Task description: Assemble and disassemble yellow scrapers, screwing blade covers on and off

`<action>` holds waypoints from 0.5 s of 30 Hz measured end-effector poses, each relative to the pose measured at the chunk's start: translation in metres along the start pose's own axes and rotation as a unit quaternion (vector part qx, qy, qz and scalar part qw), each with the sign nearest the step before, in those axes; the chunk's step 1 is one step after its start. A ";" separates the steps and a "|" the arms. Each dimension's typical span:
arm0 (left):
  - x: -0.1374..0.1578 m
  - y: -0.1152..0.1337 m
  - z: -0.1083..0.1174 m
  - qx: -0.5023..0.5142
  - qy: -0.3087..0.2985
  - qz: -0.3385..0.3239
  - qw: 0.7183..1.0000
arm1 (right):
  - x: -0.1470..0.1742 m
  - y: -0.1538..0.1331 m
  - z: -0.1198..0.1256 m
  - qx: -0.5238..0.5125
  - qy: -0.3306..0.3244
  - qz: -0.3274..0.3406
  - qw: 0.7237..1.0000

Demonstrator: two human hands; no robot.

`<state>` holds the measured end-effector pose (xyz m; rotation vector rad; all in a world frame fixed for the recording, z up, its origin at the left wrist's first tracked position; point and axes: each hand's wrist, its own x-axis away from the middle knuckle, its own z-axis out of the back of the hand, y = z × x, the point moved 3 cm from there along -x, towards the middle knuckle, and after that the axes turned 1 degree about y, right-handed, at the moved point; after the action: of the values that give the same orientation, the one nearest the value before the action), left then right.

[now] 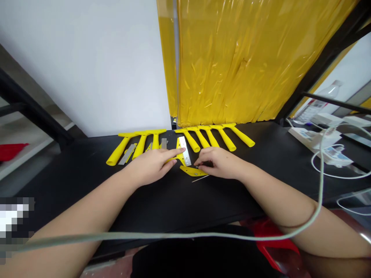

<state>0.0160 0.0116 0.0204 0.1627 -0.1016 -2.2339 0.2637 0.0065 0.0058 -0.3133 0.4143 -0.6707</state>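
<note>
Pale cable (185,234) spans the near foreground; beyond, on the black desk (174,208), the left hand (155,164) grips a yellow scraper (181,157), index finger on its metal blade (187,158); rightward, the right hand (218,162), half-closed, any hold unclear, meets a yellow plate (190,170).

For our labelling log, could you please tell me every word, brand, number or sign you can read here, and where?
No text is readable.
Plastic bottle: label marks, too blurred.
White plastic item on the right: label-like patches, too small and blurred.
Yellow scraper handles: no lettering discernible.
</note>
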 end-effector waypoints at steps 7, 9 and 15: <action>0.000 -0.003 -0.002 -0.009 -0.005 0.008 1.000 | -0.003 -0.010 -0.007 -0.004 -0.029 0.002 1.000; 0.000 -0.004 -0.002 -0.008 -0.006 0.010 1.000 | -0.004 -0.010 -0.007 -0.003 -0.033 -0.001 0.999; -0.001 -0.004 -0.001 -0.004 -0.007 0.014 1.000 | -0.003 -0.005 -0.006 -0.008 -0.048 -0.011 0.999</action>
<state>0.0137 0.0144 0.0192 0.1414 -0.1026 -2.2076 0.2563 0.0034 0.0035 -0.3646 0.3250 -0.6714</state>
